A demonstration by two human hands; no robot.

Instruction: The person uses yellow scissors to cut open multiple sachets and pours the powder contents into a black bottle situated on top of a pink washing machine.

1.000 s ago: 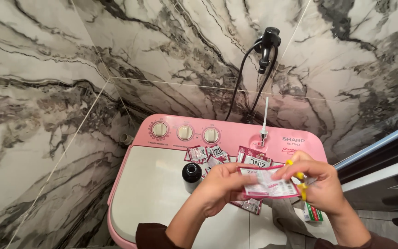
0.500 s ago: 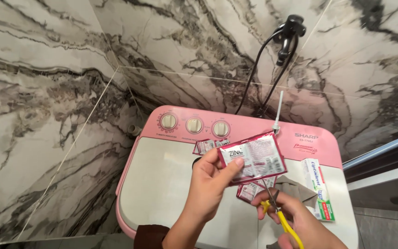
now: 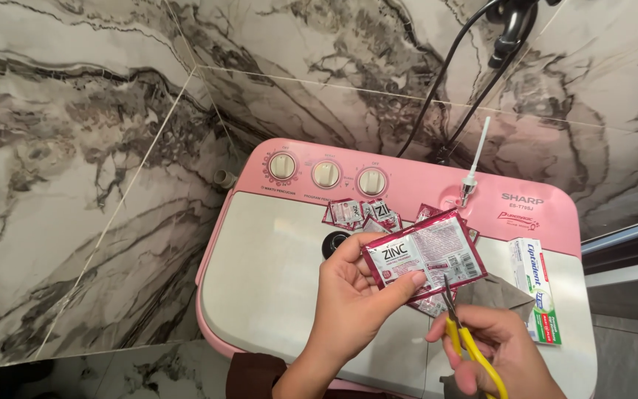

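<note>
Above the pink washing machine (image 3: 407,192), the left hand (image 3: 352,303) pinches a sealed dark-red sachet (image 3: 422,256); at five o'clock the right hand (image 3: 492,347) grips yellow scissors (image 3: 467,340), blades at its lower edge; both have risen since half a second ago; more sachets (image 3: 359,213) lie at eleven.

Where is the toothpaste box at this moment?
In the head view, the toothpaste box lies flat on the right side of the pink washing machine, just right of the right hand holding yellow scissors.

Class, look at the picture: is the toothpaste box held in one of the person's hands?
No: the toothpaste box lies on the washing machine lid, while the left hand holds a sachet and the right hand holds scissors.
</note>
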